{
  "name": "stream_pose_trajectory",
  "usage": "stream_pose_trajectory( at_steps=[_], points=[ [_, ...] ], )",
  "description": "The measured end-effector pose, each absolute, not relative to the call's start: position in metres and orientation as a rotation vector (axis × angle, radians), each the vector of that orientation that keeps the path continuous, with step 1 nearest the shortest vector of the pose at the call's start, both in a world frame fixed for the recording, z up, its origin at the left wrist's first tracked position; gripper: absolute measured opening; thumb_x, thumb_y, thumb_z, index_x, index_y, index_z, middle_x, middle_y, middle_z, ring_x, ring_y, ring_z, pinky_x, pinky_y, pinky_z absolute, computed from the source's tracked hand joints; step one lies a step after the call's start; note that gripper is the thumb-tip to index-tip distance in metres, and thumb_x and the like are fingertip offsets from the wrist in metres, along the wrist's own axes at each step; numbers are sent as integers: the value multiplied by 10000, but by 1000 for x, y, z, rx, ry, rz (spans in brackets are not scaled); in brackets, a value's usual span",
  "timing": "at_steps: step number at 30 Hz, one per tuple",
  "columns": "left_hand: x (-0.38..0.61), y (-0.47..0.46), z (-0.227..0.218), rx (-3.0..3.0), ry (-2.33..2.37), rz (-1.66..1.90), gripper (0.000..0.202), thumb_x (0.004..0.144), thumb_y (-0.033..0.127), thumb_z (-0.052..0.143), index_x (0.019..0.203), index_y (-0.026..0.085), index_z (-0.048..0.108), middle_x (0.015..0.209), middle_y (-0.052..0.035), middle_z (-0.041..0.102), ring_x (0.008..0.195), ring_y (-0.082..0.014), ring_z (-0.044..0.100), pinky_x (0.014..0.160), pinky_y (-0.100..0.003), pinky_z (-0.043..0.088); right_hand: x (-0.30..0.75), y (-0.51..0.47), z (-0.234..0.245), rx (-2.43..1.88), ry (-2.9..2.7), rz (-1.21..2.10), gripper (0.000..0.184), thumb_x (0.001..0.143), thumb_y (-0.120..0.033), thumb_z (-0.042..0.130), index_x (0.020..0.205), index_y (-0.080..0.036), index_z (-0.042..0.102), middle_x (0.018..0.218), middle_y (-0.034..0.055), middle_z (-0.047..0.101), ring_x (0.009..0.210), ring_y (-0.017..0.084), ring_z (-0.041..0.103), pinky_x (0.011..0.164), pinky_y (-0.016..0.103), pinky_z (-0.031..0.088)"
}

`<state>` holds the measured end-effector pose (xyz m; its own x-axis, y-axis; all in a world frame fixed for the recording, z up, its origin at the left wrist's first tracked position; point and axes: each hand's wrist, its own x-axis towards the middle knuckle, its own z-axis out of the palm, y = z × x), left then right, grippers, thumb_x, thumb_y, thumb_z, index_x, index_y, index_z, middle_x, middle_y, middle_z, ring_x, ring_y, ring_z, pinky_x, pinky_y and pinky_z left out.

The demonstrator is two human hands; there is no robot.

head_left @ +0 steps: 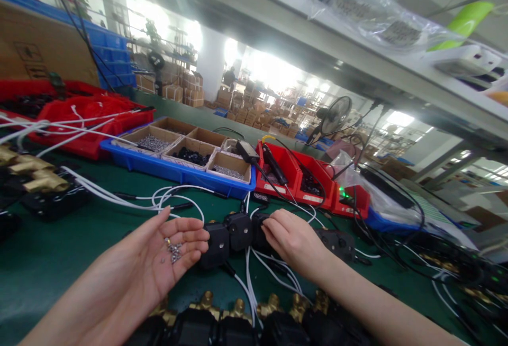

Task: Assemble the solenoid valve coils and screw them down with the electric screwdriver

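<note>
On the open left hand (161,251), small metal parts (174,251), at a black housing (258,232), right hand (291,235), grip unclear

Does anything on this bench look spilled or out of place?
Nothing looks clearly spilled; the left hand cups small metal parts. Only the white cables look untidy, looping loosely across the green bench.

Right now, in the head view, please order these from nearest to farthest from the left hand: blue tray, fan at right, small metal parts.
1. Small metal parts: in the palm of the left hand.
2. Blue tray: ahead of that hand.
3. Fan: in the background, to the right.
</note>
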<state>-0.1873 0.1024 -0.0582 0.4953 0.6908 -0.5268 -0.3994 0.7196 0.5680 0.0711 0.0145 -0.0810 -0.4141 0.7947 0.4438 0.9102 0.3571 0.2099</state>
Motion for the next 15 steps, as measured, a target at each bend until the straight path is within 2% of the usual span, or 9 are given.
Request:
stream_pose_trajectory(
  at_steps=[8, 15],
  points=[
    [-187, 104, -59, 368, 819, 682, 328, 979, 221, 435, 793, 127, 688, 775, -141, 716, 603, -194, 714, 560, -266, 632, 72, 12, -83, -1398, -2490, -842, 241, 976, -74, 441, 857, -109, 647, 799, 96, 587, 689, 200, 461, 591, 353, 356],
    [-188, 104, -59, 329, 828, 691, 274, 967, 214, 451, 909, 130, 705, 780, -125, 717, 611, -199, 716, 577, -280, 636, 72, 12, -86, -1443, -2440, -821, 263, 999, -94, 407, 907, -114, 652, 823, 104, 602, 717, 203, 506, 610, 355, 404]
  ],
)
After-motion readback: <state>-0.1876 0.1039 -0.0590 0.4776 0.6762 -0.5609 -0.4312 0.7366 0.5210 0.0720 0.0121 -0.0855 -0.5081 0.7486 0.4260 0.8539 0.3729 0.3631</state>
